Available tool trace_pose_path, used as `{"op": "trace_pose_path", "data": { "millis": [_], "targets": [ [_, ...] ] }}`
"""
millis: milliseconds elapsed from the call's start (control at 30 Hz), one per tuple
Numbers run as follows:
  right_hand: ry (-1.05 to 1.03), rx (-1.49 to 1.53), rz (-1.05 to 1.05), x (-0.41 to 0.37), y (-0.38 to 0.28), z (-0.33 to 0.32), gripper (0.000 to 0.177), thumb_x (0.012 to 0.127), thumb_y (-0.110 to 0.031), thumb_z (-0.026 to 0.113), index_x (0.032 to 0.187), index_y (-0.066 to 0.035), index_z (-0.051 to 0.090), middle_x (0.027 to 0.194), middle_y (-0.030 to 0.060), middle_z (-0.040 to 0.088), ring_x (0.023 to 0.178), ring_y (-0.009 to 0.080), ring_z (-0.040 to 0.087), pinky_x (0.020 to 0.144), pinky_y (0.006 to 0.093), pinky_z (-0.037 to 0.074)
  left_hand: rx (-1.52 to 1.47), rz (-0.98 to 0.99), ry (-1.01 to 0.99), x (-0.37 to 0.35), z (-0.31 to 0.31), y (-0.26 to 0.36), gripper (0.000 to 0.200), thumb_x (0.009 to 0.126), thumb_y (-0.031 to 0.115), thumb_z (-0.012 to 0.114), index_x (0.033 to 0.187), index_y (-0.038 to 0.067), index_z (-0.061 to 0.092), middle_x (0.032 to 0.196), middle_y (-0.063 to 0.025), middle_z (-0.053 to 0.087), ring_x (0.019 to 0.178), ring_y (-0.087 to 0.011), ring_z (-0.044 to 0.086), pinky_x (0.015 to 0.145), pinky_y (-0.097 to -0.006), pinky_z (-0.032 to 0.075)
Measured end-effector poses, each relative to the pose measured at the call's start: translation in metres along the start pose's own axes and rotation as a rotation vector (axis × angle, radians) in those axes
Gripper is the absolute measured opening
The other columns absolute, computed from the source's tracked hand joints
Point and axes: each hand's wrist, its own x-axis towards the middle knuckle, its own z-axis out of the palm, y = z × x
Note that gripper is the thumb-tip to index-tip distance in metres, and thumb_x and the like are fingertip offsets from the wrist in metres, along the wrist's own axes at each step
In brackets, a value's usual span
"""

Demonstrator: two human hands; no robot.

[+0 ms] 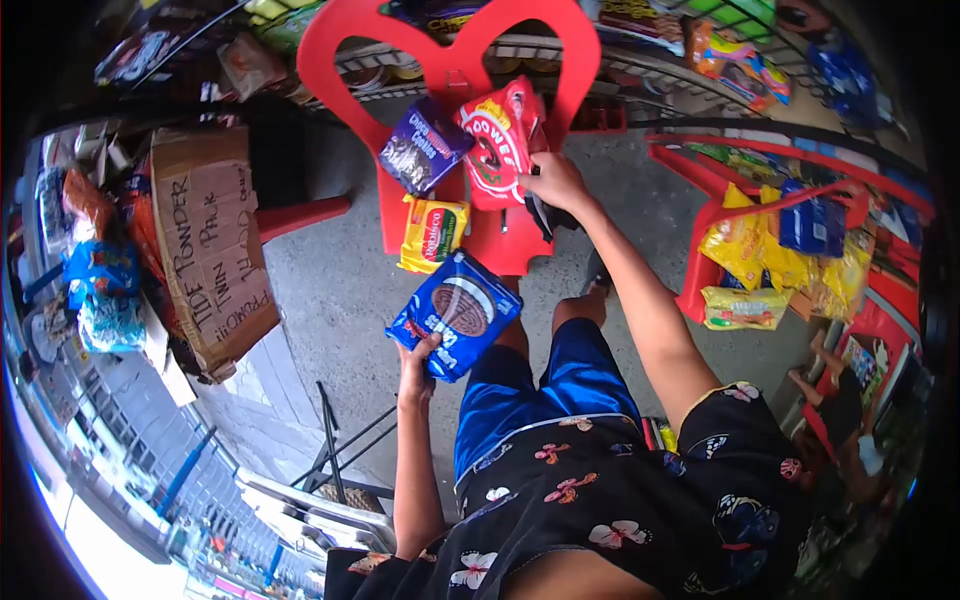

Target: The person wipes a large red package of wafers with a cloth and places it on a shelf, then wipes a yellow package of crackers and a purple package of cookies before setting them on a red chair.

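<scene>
My left hand (pixel 416 368) grips the lower left edge of a blue pack of sandwich cookies (pixel 458 312), held out over my lap. My right hand (pixel 553 184) is closed at the right edge of a red snack pack (pixel 496 150), which leans on the red plastic chair (pixel 392 232). Something black (pixel 548 216) hangs just below that hand; I cannot make out what it is. A purple pack of choco cookies (pixel 425 148) lies left of the red pack. On the front of the seat is a yellow Rebisco cracker pack (pixel 434 234).
A marked cardboard box (pixel 212 250) stands at the left beside wrapped goods. Another red chair (pixel 690 290) at the right holds several yellow packs (pixel 740 240) and a blue pack (pixel 811 222). Wire racks (pixel 640 68) of snacks run behind. Dark metal legs (pixel 330 445) stand at lower left.
</scene>
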Motion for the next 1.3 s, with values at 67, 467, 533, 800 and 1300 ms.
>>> {"op": "trace_pose_path", "data": {
  "millis": [67,467,533,800,1300],
  "targets": [
    [0.021,-0.12,-0.091,-0.037,-0.007,-0.038,0.026,0.072,-0.029,0.067,0.086,-0.007,0.068,0.078,0.0158,0.066,0.078,0.0357,0.064,0.07,0.0449,0.05,0.004,-0.014,-0.012,0.009,0.0,0.003,0.067,0.074,0.012,0.065,0.134,0.001,0.038,0.125,-0.011,0.054,0.111,-0.0235,0.056,0.096,-0.036,0.045],
    [-0.177,-0.656,0.284,-0.418,0.036,-0.262,0.023,0.072,-0.011,0.062,0.096,-0.01,0.062,0.106,0.0063,0.061,0.085,0.0275,0.064,0.074,0.0424,0.051,0.059,-0.083,-0.312,0.016,0.025,0.028,0.069,0.08,0.014,0.067,0.14,0.008,0.032,0.13,-0.0118,0.05,0.114,-0.0288,0.053,0.097,-0.0468,0.045],
    [-0.031,-0.788,0.14,-0.457,0.05,-0.282,0.028,0.069,-0.009,0.063,0.096,-0.012,0.061,0.104,0.0041,0.06,0.088,0.0251,0.064,0.078,0.0398,0.05,0.033,-0.184,-0.338,0.022,0.035,0.037,0.07,0.08,0.016,0.067,0.14,0.008,0.032,0.132,-0.0119,0.049,0.116,-0.0293,0.052,0.098,-0.0473,0.044],
    [0.099,-1.068,0.046,-0.488,0.168,-0.406,0.017,0.074,-0.01,0.056,0.091,-0.012,0.058,0.098,0.005,0.057,0.083,0.0228,0.063,0.073,0.0353,0.051,0.131,-0.165,-0.329,0.006,0.112,0.011,0.075,0.079,0.018,0.068,0.142,0.008,0.029,0.134,-0.0122,0.047,0.117,-0.0309,0.051,0.098,-0.0497,0.044],
    [0.996,-0.424,0.407,-0.443,0.336,-0.393,0.054,0.078,-0.012,0.066,0.126,-0.02,0.043,0.127,0.0119,0.045,0.1,0.0378,0.059,0.079,0.0477,0.05,-0.001,-0.183,-0.207,-0.058,0.141,-0.082,0.068,0.079,0.015,0.066,0.139,0.009,0.034,0.128,-0.013,0.052,0.112,-0.0304,0.055,0.092,-0.05,0.048]
  ]
}}
